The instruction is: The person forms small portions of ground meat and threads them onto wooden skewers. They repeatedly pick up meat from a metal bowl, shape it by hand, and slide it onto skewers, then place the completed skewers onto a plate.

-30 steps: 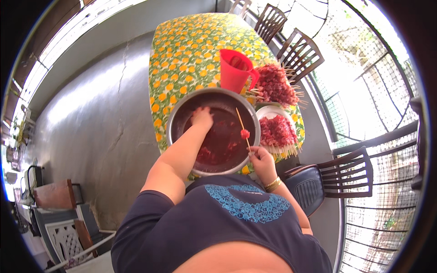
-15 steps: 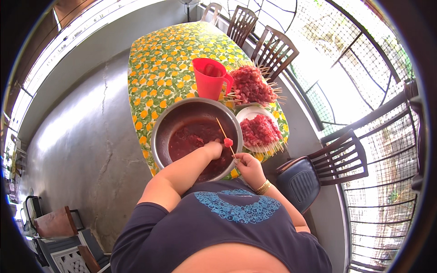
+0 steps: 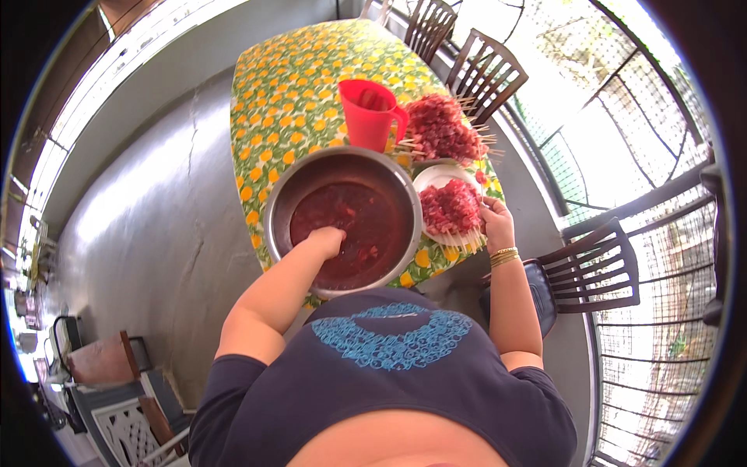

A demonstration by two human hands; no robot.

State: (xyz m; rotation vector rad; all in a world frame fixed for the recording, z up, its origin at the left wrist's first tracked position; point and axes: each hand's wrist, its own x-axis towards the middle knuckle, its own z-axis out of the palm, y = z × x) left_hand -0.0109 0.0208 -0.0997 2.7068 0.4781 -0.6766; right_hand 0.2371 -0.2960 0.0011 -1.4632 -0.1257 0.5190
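Note:
A wide metal bowl (image 3: 276,183) in front of me holds dark red liquid with meat pieces (image 3: 367,251) in it. My left hand (image 3: 327,241) dips into this liquid; its fingers are hidden there. To the right of the bowl stands a white plate (image 3: 430,177) heaped with skewered raw meat (image 3: 449,207), the bare stick ends pointing toward me. My right hand (image 3: 496,222) is closed at the plate's right edge, pinching a thin bamboo skewer (image 3: 482,189) with a small red piece of meat near its tip.
Behind the plate lies a larger pile of meat skewers (image 3: 442,131), sticks jutting out both sides. A red pitcher (image 3: 369,121) stands behind the bowl on the lemon-patterned tablecloth (image 3: 303,86). Wooden chairs (image 3: 486,71) line the right side, one (image 3: 587,268) close by my right arm.
My right hand has carried the skewer from over the bowl's edge out right to the plate. My left hand has let go of the meat on it and moved left, deeper into the bowl.

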